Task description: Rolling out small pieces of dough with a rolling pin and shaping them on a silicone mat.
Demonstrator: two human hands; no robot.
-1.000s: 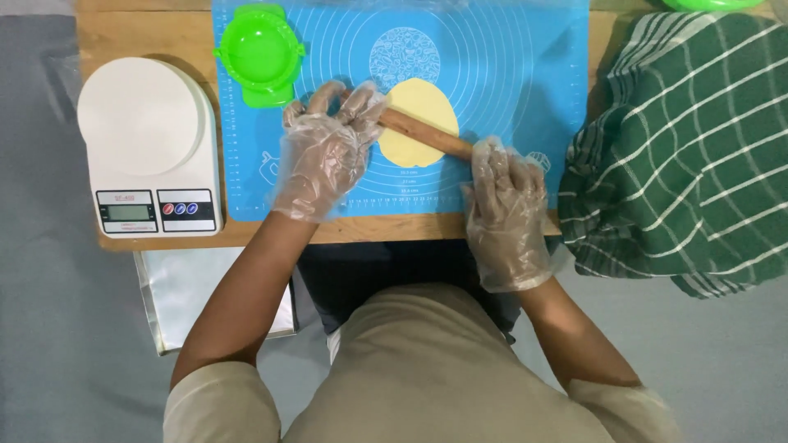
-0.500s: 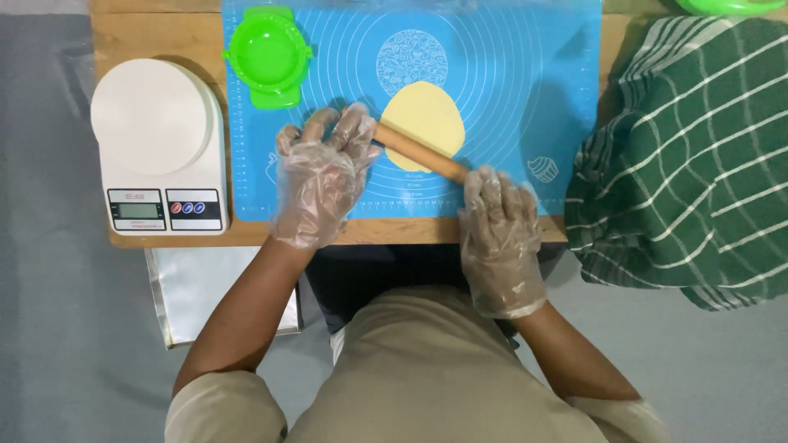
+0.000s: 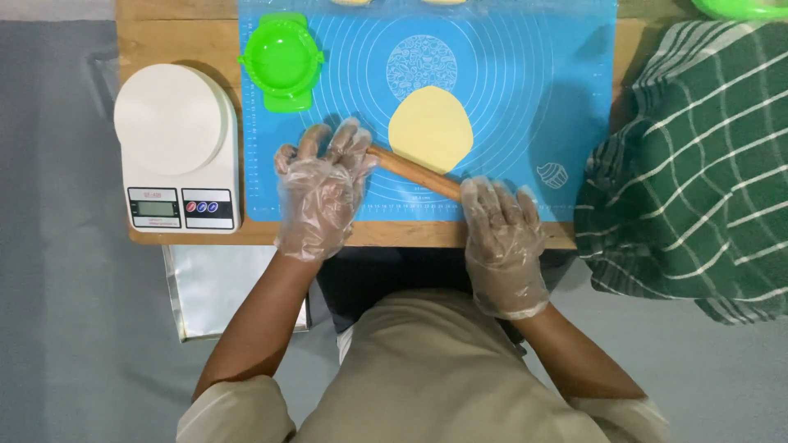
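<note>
Head view: rolling pin (image 3: 413,173) under hands (image 3: 322,190)

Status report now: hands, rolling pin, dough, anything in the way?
Left hand and right hand, gloved, flat on the rolling pin. Pin at near edge of dough, on blue mat. Green mould apart.

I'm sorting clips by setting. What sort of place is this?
Likely a home baking spot: a blue baking mat holding flattened dough, a rolling pin, and a kitchen scale.
</note>
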